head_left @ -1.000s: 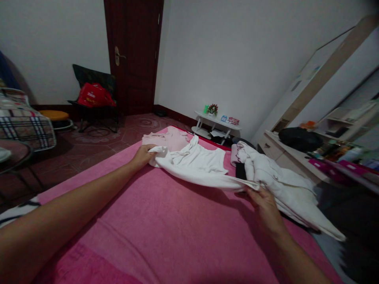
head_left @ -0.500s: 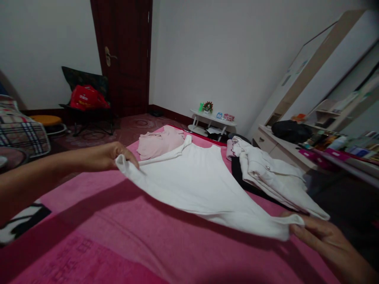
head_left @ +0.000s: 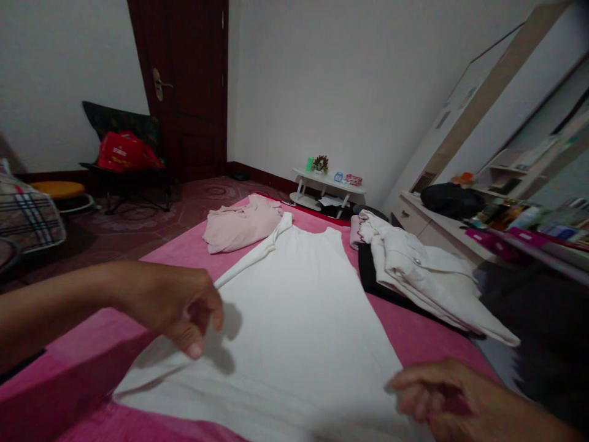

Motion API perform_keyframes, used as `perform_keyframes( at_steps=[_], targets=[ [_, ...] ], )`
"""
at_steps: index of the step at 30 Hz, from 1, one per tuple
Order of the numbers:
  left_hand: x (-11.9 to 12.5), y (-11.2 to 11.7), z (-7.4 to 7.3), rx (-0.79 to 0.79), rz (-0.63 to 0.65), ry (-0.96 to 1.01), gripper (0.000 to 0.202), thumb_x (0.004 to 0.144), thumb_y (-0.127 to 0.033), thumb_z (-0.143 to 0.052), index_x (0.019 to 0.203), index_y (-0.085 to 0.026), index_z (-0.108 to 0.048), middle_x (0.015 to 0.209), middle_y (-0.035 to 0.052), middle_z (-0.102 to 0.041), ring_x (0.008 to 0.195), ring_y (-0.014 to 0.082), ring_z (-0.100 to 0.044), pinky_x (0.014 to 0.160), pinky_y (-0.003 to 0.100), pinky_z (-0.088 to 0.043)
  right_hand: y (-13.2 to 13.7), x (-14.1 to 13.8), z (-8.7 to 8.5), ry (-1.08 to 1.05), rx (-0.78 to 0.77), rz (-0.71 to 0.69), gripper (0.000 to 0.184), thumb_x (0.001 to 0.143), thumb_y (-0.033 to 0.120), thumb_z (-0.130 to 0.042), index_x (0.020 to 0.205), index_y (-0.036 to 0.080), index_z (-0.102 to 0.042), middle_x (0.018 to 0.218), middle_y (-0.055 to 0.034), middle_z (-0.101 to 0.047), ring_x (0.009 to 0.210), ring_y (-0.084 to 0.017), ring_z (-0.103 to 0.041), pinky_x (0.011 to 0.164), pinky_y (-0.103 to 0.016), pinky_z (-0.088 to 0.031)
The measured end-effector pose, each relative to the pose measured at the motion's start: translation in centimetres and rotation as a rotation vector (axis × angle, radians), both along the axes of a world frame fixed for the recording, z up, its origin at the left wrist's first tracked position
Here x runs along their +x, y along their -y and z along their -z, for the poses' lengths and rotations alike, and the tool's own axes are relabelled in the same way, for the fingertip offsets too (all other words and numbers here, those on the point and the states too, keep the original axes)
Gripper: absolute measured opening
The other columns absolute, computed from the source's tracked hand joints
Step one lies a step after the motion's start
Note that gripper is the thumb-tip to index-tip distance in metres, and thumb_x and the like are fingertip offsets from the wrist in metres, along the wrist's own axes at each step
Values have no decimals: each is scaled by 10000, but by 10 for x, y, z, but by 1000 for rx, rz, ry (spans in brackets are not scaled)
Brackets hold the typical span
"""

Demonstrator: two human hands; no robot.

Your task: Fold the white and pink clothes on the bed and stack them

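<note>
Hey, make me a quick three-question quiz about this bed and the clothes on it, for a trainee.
1. Which item lies spread flat on the pink bedspread between the left hand and the right hand? A) white top B) plaid blanket C) black bag
2. True or false: the cream jacket lies on the left-hand side of the bedspread.
3. Fill in: the crumpled garment at the bedspread's far end is pale ____.
Key: 1 A; 2 false, it lies on the right; 3 pink.
</note>
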State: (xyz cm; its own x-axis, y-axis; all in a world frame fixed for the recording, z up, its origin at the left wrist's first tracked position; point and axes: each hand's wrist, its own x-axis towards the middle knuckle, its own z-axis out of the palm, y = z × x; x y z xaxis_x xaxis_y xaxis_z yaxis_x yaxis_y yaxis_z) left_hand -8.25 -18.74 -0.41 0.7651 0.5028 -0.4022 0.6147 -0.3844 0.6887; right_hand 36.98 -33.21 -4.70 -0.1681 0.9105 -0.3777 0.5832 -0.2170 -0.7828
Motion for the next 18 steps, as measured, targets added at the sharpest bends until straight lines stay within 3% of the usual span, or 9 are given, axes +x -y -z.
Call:
perform_keyframes(
  at_steps=[2, 4, 7, 9, 11, 13, 14, 18],
  targets=[
    [40, -10, 15, 163, 79, 154, 372, 760, -470, -661, 1086, -297, -707, 1037, 25, -727, 938, 242, -683, 826, 312, -533, -39, -19, -4, -53, 96, -10, 335, 692, 430, -729, 966, 237, -754, 941, -131, -718, 836, -252, -671, 753, -360, -519],
    [84, -16, 44, 389, 70, 311, 451, 837, -478, -575, 1249, -297, -612, 1232, 24, -650, 1099, 227, -625, 917, 289, -495, -81, -41, 4, -117, 256, 36, 346, 704, 443, -722, 955, 206, -745, 969, -123, -715, 900, -262, -662, 796, -382, -515],
    [141, -22, 94, 716, 145, 354, 521, 925, -454, -426, 1407, -257, -451, 1398, 31, -518, 1233, 188, -534, 993, 240, -442, -134, -69, 33, -185, 485, 146, 376, 730, 401, -697, 1052, 207, -705, 1130, -116, -679, 1050, -265, -620, 922, -437, -471],
    [161, -31, 117, 890, 124, 294, 547, 933, -450, -399, 1455, -293, -351, 1487, 25, -393, 1349, 185, -400, 1105, 298, -323, -155, -79, 58, -148, 633, 180, 355, 742, 346, -675, 1071, 213, -692, 1189, -102, -654, 1123, -253, -584, 1002, -453, -420],
    [164, -48, 128, 953, 173, 261, 574, 924, -500, -401, 1467, -357, -283, 1525, -1, -308, 1400, 172, -307, 1147, 326, -235, -165, -82, 78, -93, 723, 153, 314, 778, 309, -627, 1069, 210, -690, 1201, -94, -642, 1150, -233, -566, 1042, -439, -394],
    [152, -75, 130, 955, 188, 230, 566, 920, -541, -392, 1456, -387, -295, 1526, -7, -300, 1404, 179, -298, 1144, 344, -234, -166, -81, 90, -52, 741, 101, 265, 809, 285, -584, 1037, 209, -696, 1203, -90, -635, 1150, -217, -565, 1047, -416, -397],
    [142, -90, 130, 963, 144, 202, 547, 924, -545, -382, 1443, -381, -335, 1518, 3, -320, 1400, 196, -310, 1137, 368, -245, -164, -80, 93, -29, 736, 78, 245, 817, 270, -572, 1019, 213, -699, 1216, -87, -625, 1155, -212, -561, 1050, -408, -396],
    [101, -143, 133, 1086, -232, 31, 546, 923, -522, -390, 1376, -234, -489, 1477, 120, -400, 1371, 301, -348, 1116, 496, -224, -158, -78, 93, 28, 712, 37, 208, 804, 216, -564, 959, 226, -702, 1248, -71, -601, 1160, -208, -554, 1047, -393, -401]
  ],
)
